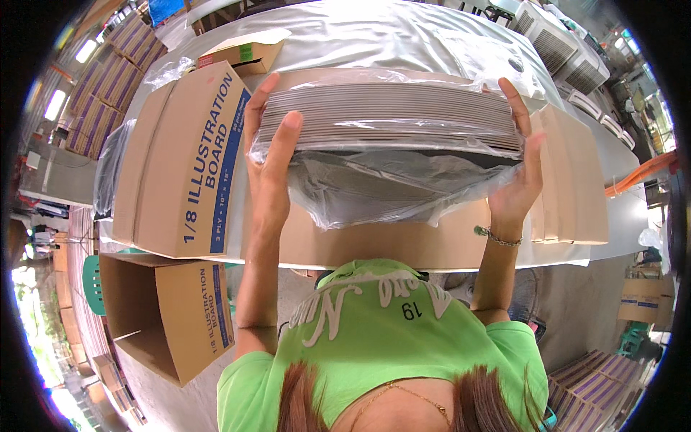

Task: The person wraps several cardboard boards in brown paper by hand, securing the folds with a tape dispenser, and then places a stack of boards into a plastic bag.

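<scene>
Between my two hands is a thick stack of grey boards [392, 108], edges toward me, wrapped in a clear plastic bag. My left hand [268, 155] grips its left end, with the thumb on the near side and fingers behind. At the right end my right hand [525, 165] holds the stack, fingers up along its side. Loose plastic film [374, 194] hangs in folds from the stack's near side. Under it lies a flat brown cardboard sheet [345, 248] on the table.
A tall printed carton [169, 165] stands on the table at the left. An open empty carton [162, 309] sits below it, by a green chair [92, 284]. Folded brown cardboard [572, 180] lies at the right. A small open box [248, 54] stands at the back of the covered table [374, 36].
</scene>
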